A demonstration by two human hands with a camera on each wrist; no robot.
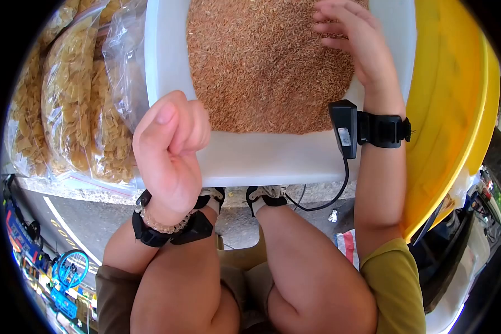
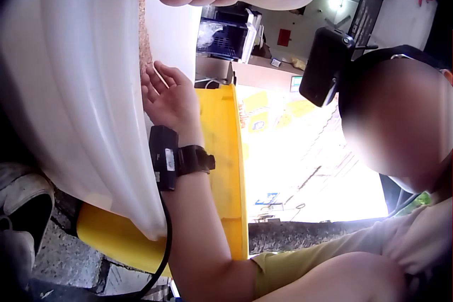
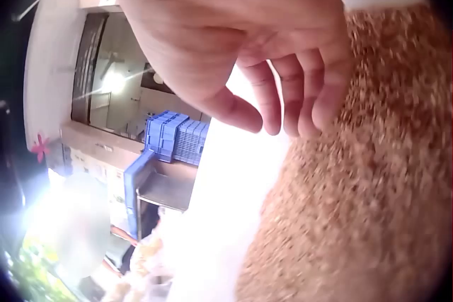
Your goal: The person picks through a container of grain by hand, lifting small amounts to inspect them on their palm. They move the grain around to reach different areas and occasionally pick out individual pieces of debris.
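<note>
A white plastic tub (image 1: 273,158) holds a broad heap of small reddish-brown dry bits (image 1: 261,72), like grains or tiny flakes. My left hand (image 1: 170,147) is raised at the tub's near left corner, fingers curled into a fist with the thumb folded over them. Nothing shows sticking out of that fist. Over the right side of the heap hovers my right hand (image 1: 356,47), its fingers relaxed and slightly bent. The right wrist view shows its fingertips (image 3: 325,111) hanging loosely, with no object between them.
Clear plastic bags (image 1: 67,100) of yellowish dried pieces stand left of the tub. A large yellow tub (image 1: 451,89) borders it on the right. A black cable (image 1: 339,189) runs down from the right wrist camera. Blue crates (image 3: 173,135) appear in the background.
</note>
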